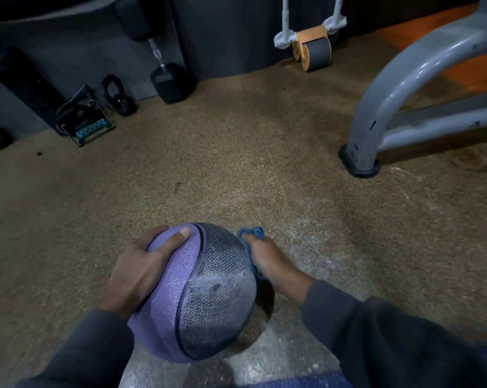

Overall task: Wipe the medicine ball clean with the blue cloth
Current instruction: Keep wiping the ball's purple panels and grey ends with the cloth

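A purple and grey textured medicine ball is held low in the middle of the view, above the floor. My left hand grips its upper left side, thumb across the purple panel. My right hand presses a bunched blue cloth against the ball's right side. Most of the cloth is hidden between my palm and the ball. Both arms wear dark grey sleeves.
Speckled tan rubber flooring spreads ahead. A grey machine frame leg stands at the right. A black dumbbell, a small kettlebell and a handle attachment rest by the back wall. An orange roller sits at the far centre-right.
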{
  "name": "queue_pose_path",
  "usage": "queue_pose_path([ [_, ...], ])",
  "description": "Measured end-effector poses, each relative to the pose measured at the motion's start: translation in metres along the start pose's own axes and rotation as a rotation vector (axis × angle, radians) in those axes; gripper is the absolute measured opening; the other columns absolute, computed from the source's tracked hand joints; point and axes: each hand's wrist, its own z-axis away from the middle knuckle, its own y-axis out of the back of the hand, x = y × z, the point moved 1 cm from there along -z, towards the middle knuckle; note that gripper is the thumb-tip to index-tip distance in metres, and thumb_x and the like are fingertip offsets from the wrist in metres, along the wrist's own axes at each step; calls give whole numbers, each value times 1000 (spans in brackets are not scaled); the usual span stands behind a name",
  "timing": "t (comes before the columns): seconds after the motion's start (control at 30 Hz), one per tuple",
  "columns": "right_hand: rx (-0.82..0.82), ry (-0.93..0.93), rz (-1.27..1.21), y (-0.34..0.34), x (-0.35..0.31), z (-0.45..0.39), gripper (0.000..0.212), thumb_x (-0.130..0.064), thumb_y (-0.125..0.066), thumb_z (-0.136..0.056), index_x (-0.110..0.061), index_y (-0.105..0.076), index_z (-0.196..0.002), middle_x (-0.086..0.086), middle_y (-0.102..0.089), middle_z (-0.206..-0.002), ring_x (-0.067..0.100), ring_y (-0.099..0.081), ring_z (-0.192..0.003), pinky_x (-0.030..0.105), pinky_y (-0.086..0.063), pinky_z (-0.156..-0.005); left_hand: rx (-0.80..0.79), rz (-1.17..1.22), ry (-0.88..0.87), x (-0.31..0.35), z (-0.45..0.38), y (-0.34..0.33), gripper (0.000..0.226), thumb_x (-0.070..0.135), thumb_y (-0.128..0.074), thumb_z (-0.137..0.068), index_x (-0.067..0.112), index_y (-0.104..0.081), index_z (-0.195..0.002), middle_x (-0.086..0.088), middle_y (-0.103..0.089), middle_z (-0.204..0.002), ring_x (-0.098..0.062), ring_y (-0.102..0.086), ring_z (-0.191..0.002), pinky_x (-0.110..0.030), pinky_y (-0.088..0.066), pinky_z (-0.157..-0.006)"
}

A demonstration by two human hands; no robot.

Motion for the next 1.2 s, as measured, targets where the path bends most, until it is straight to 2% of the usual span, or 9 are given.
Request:
queue_pose_path([
  [0.13,219,275,228,-11,3,34,28,-50,-45,-94,-29,-57,-110,-4,-61,-112,20,-57,-101,35,-45,-88,21,0,36,0,-2,2,68,87,-54,-56,46,-70,-107,18,-70,-110,-15,-63,-107,-41,-45,-102],
  [0.3,166,750,600,-34,-35,71,53,-51,-44,-82,-44,-42,-134,-16,-43,-136,17,-42,-116,39,-41,-93,54,36,74,2,4,7,65,80,-52,-65,39,-71,-111,6,-71,-118,-22,-61,-113,-38,-43,-97],
  [0.37,146,689,553,-28,-36,58,45,-51,-46,-87,-46,-42,-132,-17,-46,-135,15,-45,-115,39,-43,-92,51,-105,45,2,11,7,60,77,-48,-79,35,-66,-119,1,-66,-127,-26,-58,-119,-35,-39,-94],
  [0.5,-10,321,354,-6,-40,15,23,-47,-48,-95,-31,-60,-106,-5,-64,-104,19,-60,-95,39,-48,-88,-49,-322,-416,11,25,-1,67,77,-37,-80,42,-55,-135,15,-44,-150,-9,-36,-141,-35,-26,-117],
  [0.57,-31,181,306,3,-45,9,24,-46,-48,-95,-26,-59,-91,0,-64,-92,24,-62,-88,40,-49,-86,-78,-291,-419,17,21,-8,65,77,-39,-78,45,-58,-131,24,-46,-145,-3,-38,-139,-32,-26,-117],
  [0.77,220,813,610,-18,-30,81,52,-46,-43,-84,-43,-40,-136,-14,-43,-141,17,-42,-118,39,-40,-93,-73,-247,-317,32,3,-15,36,61,-49,-88,52,-61,-121,33,-56,-130,1,-50,-123,-28,-36,-103],
  [0.83,204,814,567,-13,-29,66,48,-42,-51,-88,-42,-43,-135,-15,-47,-138,16,-44,-117,36,-40,-92,-96,-230,-333,26,1,-12,44,71,-41,-81,57,-60,-118,36,-55,-128,3,-51,-123,-33,-37,-108],
  [1.0,60,276,303,6,-27,15,24,-44,-45,-98,-32,-59,-115,-5,-65,-110,23,-60,-101,38,-47,-93,-58,-160,-301,18,2,-8,42,76,-42,-75,63,-60,-111,38,-55,-128,4,-49,-126,-33,-33,-111],
  [1.2,114,884,695,-28,-28,90,62,-47,-40,-79,-44,-35,-140,-12,-37,-147,21,-39,-121,41,-36,-95,-61,-83,-246,8,-1,1,46,73,-44,-74,58,-63,-114,35,-60,-124,3,-52,-124,-30,-35,-110],
])
